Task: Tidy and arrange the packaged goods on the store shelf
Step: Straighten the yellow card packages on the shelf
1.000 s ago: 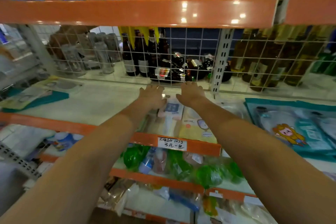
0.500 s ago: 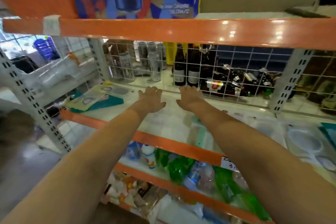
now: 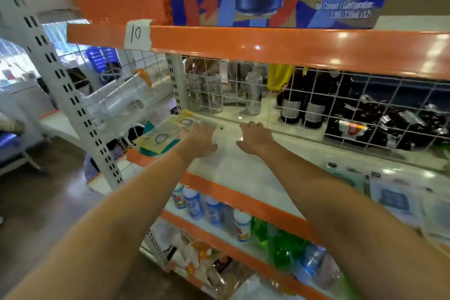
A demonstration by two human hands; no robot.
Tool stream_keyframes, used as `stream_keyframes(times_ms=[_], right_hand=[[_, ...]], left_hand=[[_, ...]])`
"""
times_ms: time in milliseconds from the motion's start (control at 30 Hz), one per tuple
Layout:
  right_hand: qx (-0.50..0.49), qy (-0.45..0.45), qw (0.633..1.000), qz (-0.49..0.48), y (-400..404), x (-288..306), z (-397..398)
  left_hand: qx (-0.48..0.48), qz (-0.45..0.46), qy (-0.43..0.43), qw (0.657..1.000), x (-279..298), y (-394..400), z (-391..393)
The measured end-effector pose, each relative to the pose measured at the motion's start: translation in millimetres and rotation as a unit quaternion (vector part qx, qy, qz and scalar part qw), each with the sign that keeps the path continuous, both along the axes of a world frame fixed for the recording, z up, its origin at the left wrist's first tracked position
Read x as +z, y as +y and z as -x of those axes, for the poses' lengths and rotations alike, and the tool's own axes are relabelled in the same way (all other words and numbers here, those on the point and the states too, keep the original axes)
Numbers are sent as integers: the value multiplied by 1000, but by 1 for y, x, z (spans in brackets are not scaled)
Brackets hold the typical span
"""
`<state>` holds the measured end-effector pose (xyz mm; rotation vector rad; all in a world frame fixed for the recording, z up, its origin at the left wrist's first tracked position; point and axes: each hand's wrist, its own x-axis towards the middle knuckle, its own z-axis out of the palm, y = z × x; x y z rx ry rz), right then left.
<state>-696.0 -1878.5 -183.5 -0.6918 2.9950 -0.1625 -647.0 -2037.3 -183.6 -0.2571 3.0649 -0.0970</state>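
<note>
Vs. earlier: view swung left; 2 hands now over bare shelf [image 3: 243,178], off the right-side packs. Left hand [image 3: 198,140] & right hand [image 3: 255,137]: fingers extended, released, grasping nothing. Flat packs [image 3: 162,137]: 2 yellow visible, shelf's left end, just beside left hand.

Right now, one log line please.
left hand: open, at yellow packets | right hand: open, over bare shelf | nothing held
</note>
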Motion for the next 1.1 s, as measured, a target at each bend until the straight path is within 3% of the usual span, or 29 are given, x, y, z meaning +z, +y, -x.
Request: stream_keyframes(times_ms=[467, 733, 967, 1100], right_hand=[[66, -7, 997, -34, -71, -25, 60], [39, -10, 999, -24, -105, -33, 86], [-26, -34, 999, -24, -135, -39, 100], [-68, -49, 996, -19, -143, -42, 107]], left_hand=[[47, 24, -14, 998, -22, -70, 36], [-6, 40, -35, 999, -33, -108, 81], [-111, 127, -91, 982, -25, -143, 124], [-134, 91, -91, 983, -22, -156, 149]])
